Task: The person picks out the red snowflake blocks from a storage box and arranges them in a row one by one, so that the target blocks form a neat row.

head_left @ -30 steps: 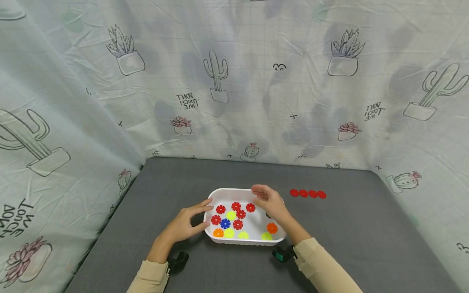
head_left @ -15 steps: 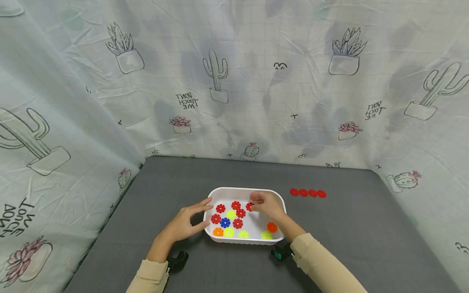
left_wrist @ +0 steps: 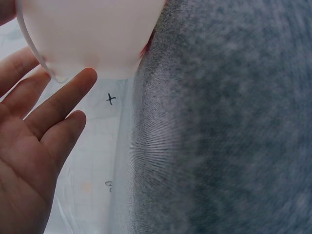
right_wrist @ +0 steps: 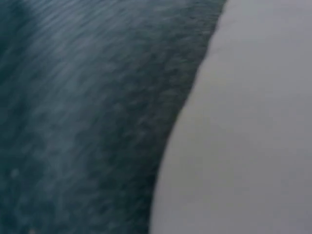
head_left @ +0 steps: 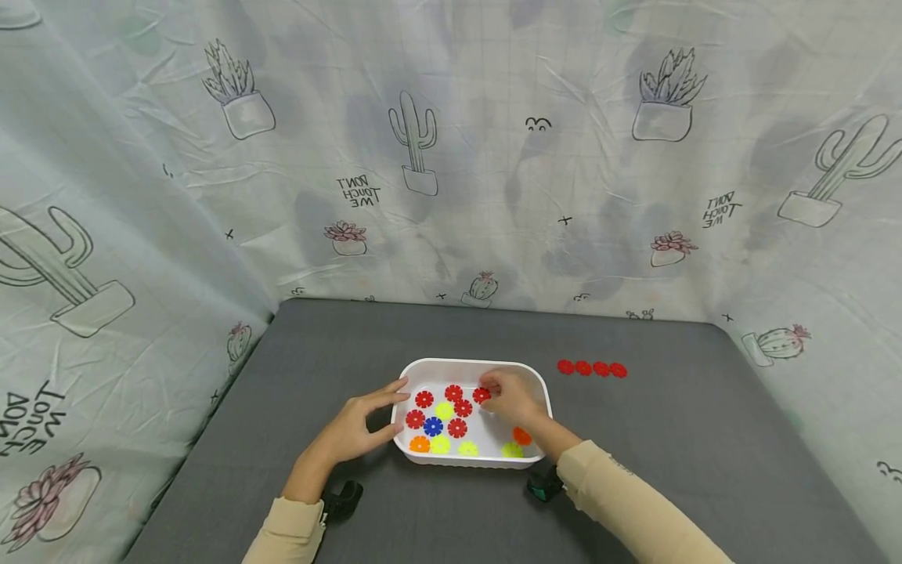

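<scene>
To lift the red disc (head_left: 481,395) cleanly from inside the white tray (head_left: 470,462), the right hand (head_left: 513,399) should pinch its edge (whether those narrow-set fingers grip it is unclear) while the left hand (head_left: 355,428), fingers wide, steadies the tray's left side.

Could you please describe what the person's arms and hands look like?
The left hand and right hand are gloveless. The left sleeve and right sleeve are beige and long. The left wrist device is black; the right wrist device is black with a green patch.
</scene>
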Demonstrator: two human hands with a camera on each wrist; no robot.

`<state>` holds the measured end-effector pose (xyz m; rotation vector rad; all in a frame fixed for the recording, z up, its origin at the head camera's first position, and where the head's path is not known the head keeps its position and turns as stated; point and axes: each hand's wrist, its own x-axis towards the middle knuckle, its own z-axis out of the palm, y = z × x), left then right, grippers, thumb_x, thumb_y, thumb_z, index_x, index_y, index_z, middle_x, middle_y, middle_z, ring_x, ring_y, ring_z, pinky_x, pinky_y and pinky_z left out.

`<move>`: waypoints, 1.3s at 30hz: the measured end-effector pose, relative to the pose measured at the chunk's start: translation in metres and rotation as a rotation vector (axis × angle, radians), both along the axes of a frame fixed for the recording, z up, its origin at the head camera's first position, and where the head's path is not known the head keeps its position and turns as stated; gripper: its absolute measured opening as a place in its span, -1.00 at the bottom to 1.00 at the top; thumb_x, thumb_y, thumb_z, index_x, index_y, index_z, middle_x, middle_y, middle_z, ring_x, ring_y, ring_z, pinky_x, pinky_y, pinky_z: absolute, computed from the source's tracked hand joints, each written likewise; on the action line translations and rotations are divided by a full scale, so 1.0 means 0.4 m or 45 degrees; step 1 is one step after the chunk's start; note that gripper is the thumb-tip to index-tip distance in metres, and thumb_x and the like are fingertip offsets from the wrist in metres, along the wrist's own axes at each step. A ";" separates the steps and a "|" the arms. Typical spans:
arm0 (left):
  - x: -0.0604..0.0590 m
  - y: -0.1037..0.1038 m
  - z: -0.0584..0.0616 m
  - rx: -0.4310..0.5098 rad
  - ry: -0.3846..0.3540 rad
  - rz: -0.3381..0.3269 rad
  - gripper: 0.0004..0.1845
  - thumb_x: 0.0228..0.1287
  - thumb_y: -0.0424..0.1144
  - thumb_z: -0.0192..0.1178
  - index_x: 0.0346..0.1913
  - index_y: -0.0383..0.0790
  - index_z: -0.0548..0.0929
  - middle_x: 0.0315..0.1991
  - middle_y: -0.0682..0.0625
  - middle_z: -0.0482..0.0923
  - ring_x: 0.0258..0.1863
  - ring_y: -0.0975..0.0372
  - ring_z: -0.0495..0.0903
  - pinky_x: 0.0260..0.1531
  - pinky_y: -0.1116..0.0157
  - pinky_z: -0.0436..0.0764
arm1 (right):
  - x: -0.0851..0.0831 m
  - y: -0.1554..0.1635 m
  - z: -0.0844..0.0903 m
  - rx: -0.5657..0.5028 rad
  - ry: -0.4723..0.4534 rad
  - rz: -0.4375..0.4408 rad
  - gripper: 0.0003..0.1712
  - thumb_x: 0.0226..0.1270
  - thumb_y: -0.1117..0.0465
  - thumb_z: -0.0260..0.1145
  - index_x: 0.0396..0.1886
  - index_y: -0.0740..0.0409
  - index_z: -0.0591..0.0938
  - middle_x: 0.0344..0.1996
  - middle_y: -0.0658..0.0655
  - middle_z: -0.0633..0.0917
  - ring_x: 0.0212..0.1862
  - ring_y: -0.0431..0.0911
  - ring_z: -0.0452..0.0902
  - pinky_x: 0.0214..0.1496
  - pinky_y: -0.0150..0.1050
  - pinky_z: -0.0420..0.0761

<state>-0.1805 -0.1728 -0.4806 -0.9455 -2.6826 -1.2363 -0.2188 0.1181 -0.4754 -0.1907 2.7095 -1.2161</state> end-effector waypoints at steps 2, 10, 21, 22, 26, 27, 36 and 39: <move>0.000 0.000 0.000 -0.005 -0.005 0.005 -0.51 0.10 -0.09 0.22 0.13 -0.11 0.49 0.28 0.09 0.27 0.22 0.18 0.34 0.09 -0.02 0.38 | 0.001 -0.004 -0.002 0.058 0.022 0.012 -0.53 -0.09 0.38 0.40 -0.06 0.21 0.56 -0.14 0.10 0.63 -0.13 -0.06 0.49 0.01 -0.15 0.53; 0.002 0.001 0.001 -0.003 0.013 0.001 -0.51 0.09 -0.10 0.22 0.12 -0.13 0.49 0.27 0.05 0.28 0.20 0.14 0.36 0.07 -0.03 0.40 | 0.006 -0.022 -0.011 0.279 0.144 0.051 -0.56 -0.12 0.34 0.44 -0.15 0.18 0.54 -0.29 0.06 0.59 -0.25 -0.12 0.43 -0.06 -0.21 0.54; -0.001 -0.002 -0.011 -0.020 0.010 0.000 -0.49 0.11 -0.05 0.20 0.14 -0.11 0.48 0.29 0.09 0.25 0.23 0.16 0.32 0.10 -0.03 0.36 | 0.016 -0.029 -0.014 0.363 0.175 0.075 -0.65 -0.07 0.34 0.41 -0.23 0.16 0.52 -0.32 0.06 0.53 -0.26 -0.12 0.38 -0.10 -0.23 0.51; -0.001 -0.002 -0.011 -0.019 0.010 -0.001 -0.49 0.11 -0.05 0.20 0.14 -0.11 0.48 0.29 0.08 0.25 0.23 0.16 0.32 0.10 -0.03 0.36 | 0.017 -0.030 -0.013 0.360 0.176 0.076 -0.66 -0.07 0.35 0.40 -0.24 0.15 0.52 -0.32 0.06 0.53 -0.26 -0.12 0.38 -0.10 -0.23 0.51; 0.001 -0.001 -0.010 -0.007 0.003 0.001 -0.50 0.11 -0.05 0.20 0.13 -0.12 0.49 0.28 0.08 0.27 0.22 0.17 0.34 0.09 -0.02 0.38 | 0.024 -0.032 -0.012 0.350 0.190 0.095 -0.71 -0.07 0.38 0.37 -0.29 0.14 0.53 -0.29 0.07 0.49 -0.24 -0.11 0.36 -0.10 -0.23 0.49; 0.001 -0.001 -0.010 -0.005 -0.002 0.004 -0.50 0.11 -0.05 0.20 0.13 -0.12 0.49 0.28 0.08 0.27 0.22 0.17 0.34 0.08 -0.01 0.39 | 0.025 -0.031 -0.013 0.351 0.199 0.102 -0.71 -0.07 0.39 0.37 -0.30 0.14 0.53 -0.28 0.07 0.48 -0.24 -0.11 0.36 -0.10 -0.23 0.49; 0.001 -0.001 -0.011 -0.010 0.010 0.002 -0.49 0.13 0.00 0.17 0.13 -0.12 0.49 0.29 0.10 0.25 0.21 0.18 0.34 0.08 0.00 0.39 | 0.033 -0.029 -0.017 0.336 0.231 0.127 -0.78 -0.04 0.35 0.36 -0.33 0.14 0.55 -0.23 0.10 0.43 -0.24 -0.11 0.37 -0.12 -0.23 0.50; 0.002 0.000 -0.010 -0.004 0.004 0.000 -0.50 0.13 0.00 0.17 0.13 -0.13 0.49 0.29 0.09 0.26 0.21 0.17 0.35 0.08 -0.01 0.40 | 0.034 -0.030 -0.018 0.343 0.214 0.117 -0.77 -0.03 0.32 0.37 -0.33 0.13 0.54 -0.25 0.08 0.42 -0.26 -0.12 0.36 -0.15 -0.26 0.50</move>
